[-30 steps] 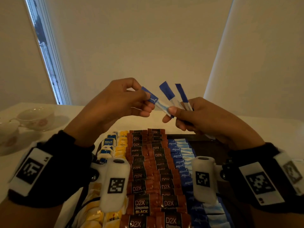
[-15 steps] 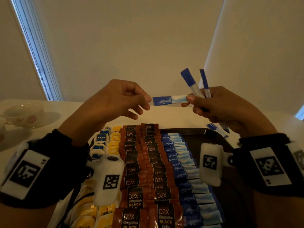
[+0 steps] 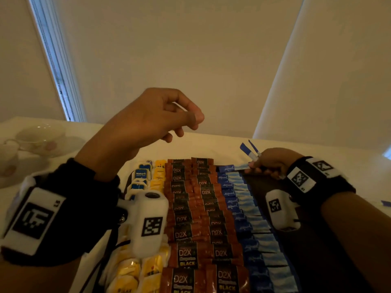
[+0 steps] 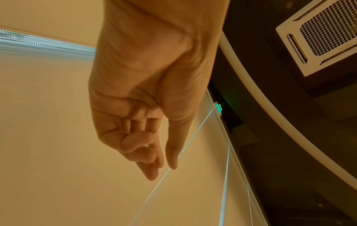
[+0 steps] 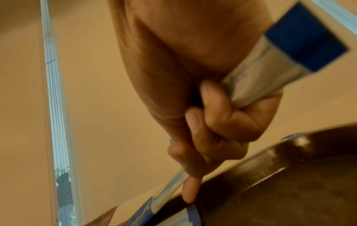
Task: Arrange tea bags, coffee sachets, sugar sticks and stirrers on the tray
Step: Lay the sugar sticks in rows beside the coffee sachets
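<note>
While the left hand (image 3: 148, 121) hangs in the air above the rows with its fingers loosely curled and nothing between them, the right hand (image 3: 273, 163) is down at the far end of the dark tray (image 3: 266, 187). Its thumb and fingertips pinch the pale end of a blue sugar stick (image 3: 231, 167), which lies flat at the far head of the column of blue sugar sticks (image 3: 249, 218) just to that hand's left. Two more spare sticks (image 3: 249, 150) poke up and away from the same fist, tucked under the curled fingers; the right wrist view is blurred, so how many it grips there is hard to say. Left of the blue column run two columns of brown D2X coffee sachets (image 3: 196, 218), then yellow tea bags (image 3: 157, 178) below the left hand. Off beyond the left wrist sits a teacup (image 3: 40, 136) on its saucer.
</note>
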`<state>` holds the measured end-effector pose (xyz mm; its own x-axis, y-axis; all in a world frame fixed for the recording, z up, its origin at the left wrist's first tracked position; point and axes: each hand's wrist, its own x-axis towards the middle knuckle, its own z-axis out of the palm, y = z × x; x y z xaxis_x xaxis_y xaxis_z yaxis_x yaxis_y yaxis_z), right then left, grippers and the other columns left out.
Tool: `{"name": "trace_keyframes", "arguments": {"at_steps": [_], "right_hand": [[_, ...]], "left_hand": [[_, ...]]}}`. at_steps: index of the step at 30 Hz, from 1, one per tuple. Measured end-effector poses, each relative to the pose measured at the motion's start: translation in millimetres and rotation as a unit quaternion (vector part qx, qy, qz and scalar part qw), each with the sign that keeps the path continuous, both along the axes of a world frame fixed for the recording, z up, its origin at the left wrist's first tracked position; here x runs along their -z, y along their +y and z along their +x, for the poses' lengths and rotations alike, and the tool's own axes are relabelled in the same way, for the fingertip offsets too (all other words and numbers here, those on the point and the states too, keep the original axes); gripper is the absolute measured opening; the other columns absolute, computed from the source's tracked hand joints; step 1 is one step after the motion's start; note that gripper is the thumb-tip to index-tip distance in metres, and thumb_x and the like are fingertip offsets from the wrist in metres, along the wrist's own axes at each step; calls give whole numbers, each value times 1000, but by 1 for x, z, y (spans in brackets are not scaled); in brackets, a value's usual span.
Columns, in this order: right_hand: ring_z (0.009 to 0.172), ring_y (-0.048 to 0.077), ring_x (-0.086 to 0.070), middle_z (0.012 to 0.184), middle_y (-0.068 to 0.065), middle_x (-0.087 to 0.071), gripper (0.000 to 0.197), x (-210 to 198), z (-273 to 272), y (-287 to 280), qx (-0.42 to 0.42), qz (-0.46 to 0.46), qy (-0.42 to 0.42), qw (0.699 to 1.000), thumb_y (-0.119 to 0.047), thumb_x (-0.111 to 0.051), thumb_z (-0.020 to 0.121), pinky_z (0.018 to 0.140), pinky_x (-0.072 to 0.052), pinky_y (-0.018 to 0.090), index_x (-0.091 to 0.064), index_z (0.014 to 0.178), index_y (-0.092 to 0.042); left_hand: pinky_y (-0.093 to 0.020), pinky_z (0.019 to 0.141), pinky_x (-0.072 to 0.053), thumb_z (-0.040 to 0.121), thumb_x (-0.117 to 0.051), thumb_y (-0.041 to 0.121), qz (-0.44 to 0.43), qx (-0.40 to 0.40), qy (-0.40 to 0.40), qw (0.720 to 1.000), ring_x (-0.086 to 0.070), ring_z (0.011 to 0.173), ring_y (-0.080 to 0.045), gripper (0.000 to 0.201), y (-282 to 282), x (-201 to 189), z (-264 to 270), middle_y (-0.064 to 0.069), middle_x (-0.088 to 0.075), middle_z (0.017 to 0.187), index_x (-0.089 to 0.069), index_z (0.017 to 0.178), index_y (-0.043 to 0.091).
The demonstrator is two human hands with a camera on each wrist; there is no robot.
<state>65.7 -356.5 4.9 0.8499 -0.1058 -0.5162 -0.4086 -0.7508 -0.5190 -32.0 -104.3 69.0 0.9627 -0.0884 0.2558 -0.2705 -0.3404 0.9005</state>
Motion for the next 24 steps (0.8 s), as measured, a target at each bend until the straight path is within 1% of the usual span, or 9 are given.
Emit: {"name": "trace_keyframes", "arguments": {"at_steps": [7,10,12,14,16,18,21,23,24], "right_hand": [[19,5,-29,29,-6,-46,31,6,4,22,-9,-32,-15,999,-12,-39,100,27,-21,9,-49,71,-8],[20,4,-29,29,-7,-46,29,8,5,27,-25,-61,-26,997,-14,-42,99,27,-21,11,-54,74,-7],[23,5,-33,28,-7,-46,27,8,5,29,-36,-83,-39,995,-14,-46,98,28,-23,12,-56,74,-6],[34,7,-40,28,-8,-46,28,6,6,30,-52,-117,-61,990,-11,-50,95,34,-30,16,-56,69,-6],[45,11,-42,36,-6,-51,26,3,7,30,-64,-141,-78,985,-7,-51,93,43,-35,20,-58,67,-5],[46,12,-42,51,1,-52,17,-3,4,29,-66,-141,-95,983,-6,-52,92,45,-36,20,-62,79,-2],[35,7,-40,54,0,-51,20,-14,-6,23,-64,-35,-144,987,-10,-52,94,33,-31,13,-64,97,5],[35,5,-33,55,-1,-48,28,-25,-20,19,-107,115,-108,982,-18,-50,95,31,-26,13,-64,105,4],[36,4,-29,55,-2,-45,31,-31,-27,18,-140,196,-66,968,-21,-49,94,31,-22,13,-65,107,1]], "left_hand": [[-14,48,-46,81,-68,27,2,-2,-6,1000,-56,57,0,14,4,-1,1,2,-73,80,-68,92,17],[-14,47,-45,80,-68,28,1,-2,-7,1000,-56,56,0,16,5,-1,1,3,-73,80,-68,92,17],[-13,47,-45,80,-68,28,4,-1,-7,1000,-56,55,0,15,5,0,2,3,-73,80,-68,91,17],[-13,46,-44,81,-68,27,8,1,-7,1000,-55,55,0,13,5,0,2,2,-73,80,-68,90,18],[-14,46,-44,81,-68,27,10,4,-6,1000,-55,55,-1,12,5,0,2,2,-73,80,-67,90,18],[-14,46,-44,81,-68,27,11,6,-5,1000,-55,55,-1,13,5,0,3,2,-73,79,-67,90,18],[-14,45,-43,81,-68,29,13,6,-5,1000,-55,56,-1,16,5,1,4,2,-73,79,-68,91,17],[-15,47,-44,82,-67,31,15,3,-5,1000,-55,56,-1,18,5,3,5,2,-73,81,-68,92,17],[-15,48,-44,83,-65,33,20,0,-3,1000,-55,56,0,19,5,4,6,2,-73,81,-68,94,18]]}}
